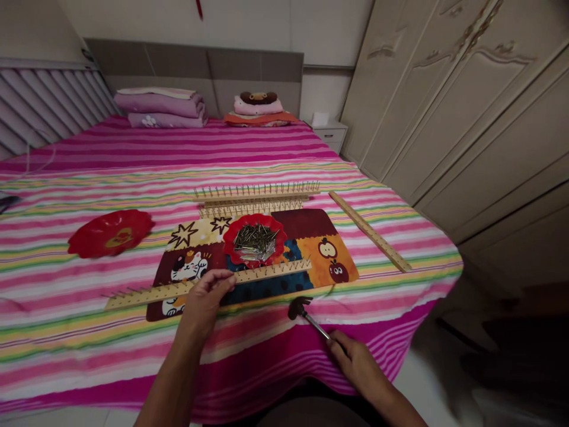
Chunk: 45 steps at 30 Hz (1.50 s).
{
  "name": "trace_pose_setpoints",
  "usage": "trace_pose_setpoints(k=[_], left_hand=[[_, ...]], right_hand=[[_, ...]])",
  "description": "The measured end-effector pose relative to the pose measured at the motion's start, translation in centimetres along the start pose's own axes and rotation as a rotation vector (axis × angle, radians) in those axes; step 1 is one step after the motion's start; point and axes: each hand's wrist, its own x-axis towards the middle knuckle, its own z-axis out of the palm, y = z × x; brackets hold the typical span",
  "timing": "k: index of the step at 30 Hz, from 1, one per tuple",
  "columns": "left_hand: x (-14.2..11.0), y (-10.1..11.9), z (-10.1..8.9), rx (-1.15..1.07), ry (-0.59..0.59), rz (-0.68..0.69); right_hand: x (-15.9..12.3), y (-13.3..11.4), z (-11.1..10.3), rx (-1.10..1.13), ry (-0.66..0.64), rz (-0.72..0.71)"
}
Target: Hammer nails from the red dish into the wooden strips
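Observation:
My left hand (pixel 210 296) is closed on a long wooden strip (pixel 267 272) studded with upright nails, gripping it near its middle. This strip slants across a patterned mat (pixel 288 292), and its left end reaches past the mat. With my right hand (pixel 355 362) I grip the handle of a claw hammer (pixel 315 323), its dark head just off the mat's front edge. Right behind the strip, a red scalloped dish (pixel 228 239) holds a heap of loose nails (pixel 255 238).
Behind the dish lie several nail-studded strips (pixel 258 191). A strip with holes (pixel 371 230) rests at the right. Another red dish (pixel 111 233) is on the left. All lie on a bed with a striped cover (pixel 89 347); wardrobes (pixel 471 112) stand to the right.

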Motion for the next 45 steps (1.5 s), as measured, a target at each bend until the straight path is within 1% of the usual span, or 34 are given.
trace_pose_setpoints(k=[4, 7, 10, 15, 20, 22, 25, 27, 29, 31, 34, 36, 40, 42, 45], left_hand=[[0.2, -1.7, 1.5, -0.009, 0.106, 0.007], [0.6, -2.9, 2.1, 0.046, 0.139, 0.032], [0.8, -3.5, 2.5, 0.131, 0.160, 0.058], [0.5, -3.5, 3.0, 0.192, 0.211, 0.071], [0.3, -3.4, 3.2, 0.272, 0.212, 0.076], [0.2, -3.4, 3.3, 0.337, 0.221, 0.091], [0.0, -3.1, 3.6, 0.476, 0.241, 0.142], [-0.2, -3.0, 3.8, 0.554, 0.246, 0.208], [-0.3, -3.1, 3.9, 0.609, 0.233, 0.280], [-0.3, -3.2, 4.0, 0.634, 0.212, 0.335], [-0.2, -3.5, 3.9, 0.651, 0.200, 0.357], [-0.1, -3.7, 3.8, 0.659, 0.197, 0.353], [0.0, -4.0, 3.7, 0.646, 0.186, 0.392], [0.0, -4.2, 3.6, 0.641, 0.179, 0.415], [0.0, -4.5, 3.5, 0.646, 0.177, 0.438]], right_hand=[[0.0, 0.0, 0.0, 0.004, 0.010, -0.002], [0.0, -0.2, -0.1, 0.005, 0.011, 0.002], [-0.1, -0.4, -0.1, 0.006, 0.009, 0.007], [-0.1, -0.1, 0.0, 0.001, 0.008, 0.003], [-0.1, 0.2, 0.2, -0.010, 0.015, -0.007], [-0.1, 0.3, 0.2, -0.005, 0.021, -0.007], [-0.3, 0.2, 0.2, 0.018, 0.014, -0.005], [-0.5, -0.1, 0.1, 0.035, 0.011, -0.010], [-0.8, -1.1, -0.1, 0.055, 0.005, -0.026], [-1.0, -2.7, -0.5, 0.089, -0.007, -0.047], [-0.6, -6.0, -1.5, 0.146, -0.002, -0.110], [0.2, -8.3, -2.1, 0.141, 0.024, -0.173], [2.5, -11.9, -2.8, 0.036, 0.114, -0.291], [3.5, -12.9, -2.8, -0.034, 0.144, -0.331], [4.4, -13.5, -2.6, -0.164, 0.106, -0.335]])
